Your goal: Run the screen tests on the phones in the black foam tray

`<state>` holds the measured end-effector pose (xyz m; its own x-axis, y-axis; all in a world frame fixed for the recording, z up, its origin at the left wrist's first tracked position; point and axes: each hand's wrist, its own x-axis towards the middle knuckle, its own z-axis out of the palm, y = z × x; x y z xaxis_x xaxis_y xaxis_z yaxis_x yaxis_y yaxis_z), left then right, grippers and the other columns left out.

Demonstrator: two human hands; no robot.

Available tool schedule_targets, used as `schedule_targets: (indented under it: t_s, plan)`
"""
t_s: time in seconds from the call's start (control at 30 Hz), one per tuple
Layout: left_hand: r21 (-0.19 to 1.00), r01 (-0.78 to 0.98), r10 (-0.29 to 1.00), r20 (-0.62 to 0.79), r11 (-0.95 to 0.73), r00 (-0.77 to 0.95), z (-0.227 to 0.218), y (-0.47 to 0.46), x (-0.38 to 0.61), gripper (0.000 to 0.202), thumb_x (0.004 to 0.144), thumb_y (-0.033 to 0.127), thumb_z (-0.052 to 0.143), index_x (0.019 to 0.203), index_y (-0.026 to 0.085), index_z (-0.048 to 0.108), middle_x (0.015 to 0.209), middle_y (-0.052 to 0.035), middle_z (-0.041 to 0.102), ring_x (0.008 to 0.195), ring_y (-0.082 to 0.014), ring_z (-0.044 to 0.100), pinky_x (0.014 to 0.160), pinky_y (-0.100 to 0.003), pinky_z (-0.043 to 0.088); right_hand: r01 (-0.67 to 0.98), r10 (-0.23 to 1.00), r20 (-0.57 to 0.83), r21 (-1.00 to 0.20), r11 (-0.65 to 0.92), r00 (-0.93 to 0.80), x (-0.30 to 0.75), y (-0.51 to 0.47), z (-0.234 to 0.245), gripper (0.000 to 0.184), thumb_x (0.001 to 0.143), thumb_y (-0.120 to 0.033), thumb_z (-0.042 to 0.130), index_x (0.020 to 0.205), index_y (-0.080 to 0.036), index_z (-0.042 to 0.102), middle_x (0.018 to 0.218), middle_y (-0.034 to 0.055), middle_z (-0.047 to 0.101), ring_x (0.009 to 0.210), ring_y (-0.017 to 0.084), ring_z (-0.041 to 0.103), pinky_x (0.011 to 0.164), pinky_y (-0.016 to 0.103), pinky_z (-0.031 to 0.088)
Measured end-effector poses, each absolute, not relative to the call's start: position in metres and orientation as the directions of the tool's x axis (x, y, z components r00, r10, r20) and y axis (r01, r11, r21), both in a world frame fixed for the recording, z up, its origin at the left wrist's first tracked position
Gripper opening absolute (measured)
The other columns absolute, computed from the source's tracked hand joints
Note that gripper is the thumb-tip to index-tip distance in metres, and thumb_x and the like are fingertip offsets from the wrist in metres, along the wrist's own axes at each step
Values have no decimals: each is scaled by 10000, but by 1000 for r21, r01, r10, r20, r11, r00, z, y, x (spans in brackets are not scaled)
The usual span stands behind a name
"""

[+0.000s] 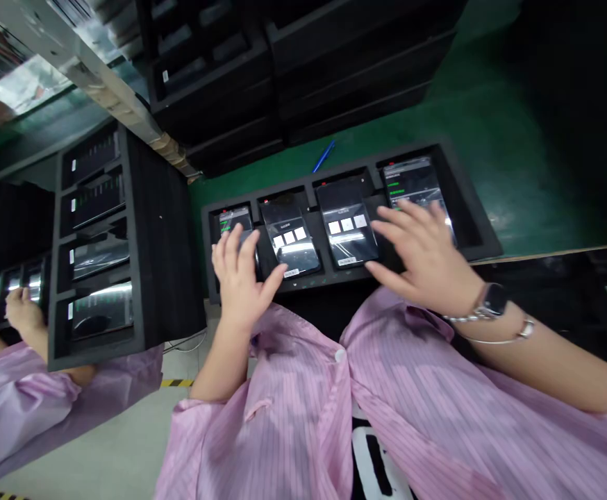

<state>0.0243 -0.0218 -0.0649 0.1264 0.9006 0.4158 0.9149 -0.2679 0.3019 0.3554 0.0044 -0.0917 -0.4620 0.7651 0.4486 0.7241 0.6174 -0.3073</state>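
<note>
A black foam tray [470, 198] lies in front of me with several smartphones in its slots. My left hand [242, 285] is over the leftmost phone [235, 217], fingers spread, covering its lower part. Over the rightmost phone [410, 173] hovers my right hand [423, 260], also spread; whether the fingertips touch the glass I cannot tell. Both outer phones show green text on dark screens. Between my hands sit two phones, the left-centre phone [289, 239] and the right-centre phone [346, 226], each lit with a row of white squares.
A blue pen [323, 156] rests on the green table [512, 187] behind the tray. To the left stands a stack of foam trays [165, 243] holding phones. More black trays [355, 62] are piled at the back. A co-worker's hands [22, 312] are at far left.
</note>
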Motion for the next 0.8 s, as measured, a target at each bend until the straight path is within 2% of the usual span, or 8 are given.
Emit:
schedule_targets:
  t_s: [0.1, 0.2, 0.27, 0.33, 0.4, 0.47, 0.57, 0.8]
  plan:
    - [332, 923, 908, 417, -196, 43, -63, -38, -8, 688, 970, 561, 649, 1529, 201, 471, 1605, -201, 450, 1523, -377, 378, 1271, -582, 291, 808, 819, 438, -281, 517, -372, 389, -1, -96, 547, 1087, -546, 454, 1454, -148, 530, 1436, 178, 599, 1466, 380, 438, 1266, 644, 218]
    - [337, 933, 927, 374, -124, -12, -70, -48, -29, 685, 970, 548, 655, 1517, 173, 484, 1587, -224, 458, 1503, -369, 404, 1256, -562, 331, 876, 877, 375, -257, 409, -300, 406, -3, -102, 601, 1071, -589, 377, 1413, -132, 566, 1422, 194, 607, 1449, 391, 455, 1251, 647, 235]
    - [336, 937, 938, 346, -92, -31, -77, -50, -33, 685, 974, 565, 641, 1508, 163, 492, 1580, -229, 469, 1491, -361, 427, 1246, -547, 359, 892, 887, 369, -244, 381, -278, 408, -3, -105, 627, 1053, -607, 356, 1401, -136, 580, 1415, 191, 615, 1432, 390, 476, 1246, 634, 257]
    - [324, 944, 939, 340, -64, -53, -82, -51, -31, 671, 976, 589, 621, 1488, 169, 510, 1558, -218, 503, 1470, -351, 462, 1231, -527, 389, 894, 860, 425, -208, 397, -284, 406, -2, -111, 614, 1036, -609, 380, 1371, -144, 602, 1377, 179, 645, 1381, 391, 529, 1221, 594, 322]
    - [313, 949, 934, 348, -39, -77, -86, -52, -27, 650, 978, 601, 607, 1464, 177, 532, 1529, -207, 540, 1449, -342, 491, 1218, -511, 408, 891, 813, 504, -166, 423, -292, 406, 0, -121, 583, 1006, -604, 428, 1301, -148, 638, 1287, 173, 692, 1280, 391, 609, 1124, 538, 434]
    - [312, 950, 932, 349, -17, -98, -89, -55, -24, 623, 984, 599, 598, 1444, 182, 553, 1517, -200, 560, 1448, -338, 496, 1216, -508, 410, 901, 788, 552, -142, 411, -273, 408, 2, -132, 573, 960, -605, 445, 1222, -146, 668, 1192, 191, 717, 1158, 393, 667, 961, 519, 506]
    - [311, 950, 939, 319, 22, -126, -89, -58, -21, 594, 993, 606, 574, 1421, 195, 582, 1524, -182, 569, 1467, -346, 473, 1218, -524, 405, 927, 798, 556, -124, 355, -232, 412, 4, -146, 589, 914, -610, 432, 1173, -144, 683, 1163, 222, 711, 1074, 405, 684, 815, 538, 505]
    - [294, 954, 965, 230, 54, -126, -83, -54, -25, 719, 988, 670, 543, 1511, 177, 516, 1564, -187, 529, 1474, -373, 430, 1229, -562, 384, 909, 767, 568, -76, 410, -298, 408, 3, -136, 585, 970, -595, 425, 1257, -136, 647, 1213, 193, 711, 1160, 383, 662, 869, 520, 495]
